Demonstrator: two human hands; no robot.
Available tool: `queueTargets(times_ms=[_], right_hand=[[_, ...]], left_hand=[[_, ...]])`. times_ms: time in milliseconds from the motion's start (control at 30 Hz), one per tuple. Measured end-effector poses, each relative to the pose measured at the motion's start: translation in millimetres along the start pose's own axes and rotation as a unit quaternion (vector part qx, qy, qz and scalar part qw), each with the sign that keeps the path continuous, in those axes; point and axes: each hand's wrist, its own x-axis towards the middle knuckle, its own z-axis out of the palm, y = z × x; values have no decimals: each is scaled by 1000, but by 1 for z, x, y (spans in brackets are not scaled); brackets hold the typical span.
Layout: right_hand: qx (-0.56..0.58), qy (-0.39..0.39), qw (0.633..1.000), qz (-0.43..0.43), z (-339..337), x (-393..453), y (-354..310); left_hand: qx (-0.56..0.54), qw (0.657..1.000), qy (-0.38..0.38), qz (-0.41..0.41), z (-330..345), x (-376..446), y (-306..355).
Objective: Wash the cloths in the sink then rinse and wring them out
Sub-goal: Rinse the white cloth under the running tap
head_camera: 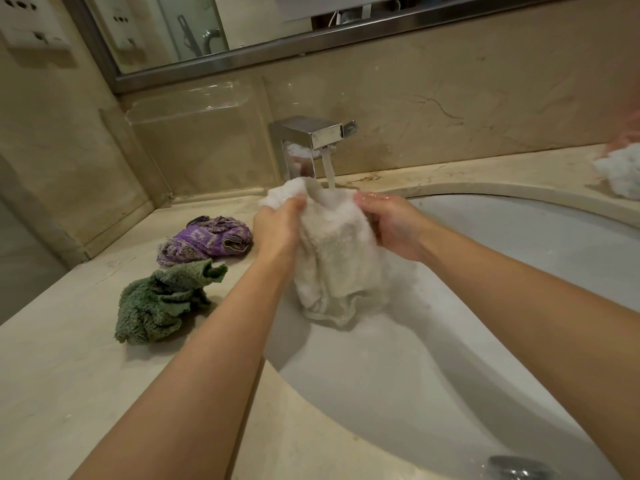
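Beige marble lines the wall and forms the counter (69,375) around a white oval sink (519,271), with a mirror (207,29) above.

Over the basin, the left hand (277,230) has its fingers curled round the upper left corner of a white cloth (339,258), a bunched fold of terry bulging above the knuckles. The right hand (391,226) grips the cloth's upper right edge, fingers wrapped behind the fabric and thumb side toward the camera. Between the two hands the cloth is pulled up under a stream of water (329,174) falling from a square chrome faucet (311,140); the water lands on the cloth's top edge just beside the right fingertips. Below the hands the cloth hangs down in folds, its lower hem inside the basin, close to the sink's left wall.

Left of the sink, on the counter, lie a crumpled purple patterned cloth (207,240) and, nearer the camera, a crumpled green cloth (162,303), close together. Another white cloth (620,171) sits on the counter at the far right edge. A metal drain fitting (516,469) shows at the bottom.
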Motion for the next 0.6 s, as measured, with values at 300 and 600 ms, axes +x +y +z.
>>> queueTargets(times_ms=[300, 600], right_hand=[[62, -55, 995, 50, 18, -9, -9], [-19, -88, 995, 50, 39, -6, -3]], left_hand=[[24, 996, 66, 60, -2, -6, 2], [-85, 992, 94, 20, -6, -7, 9]])
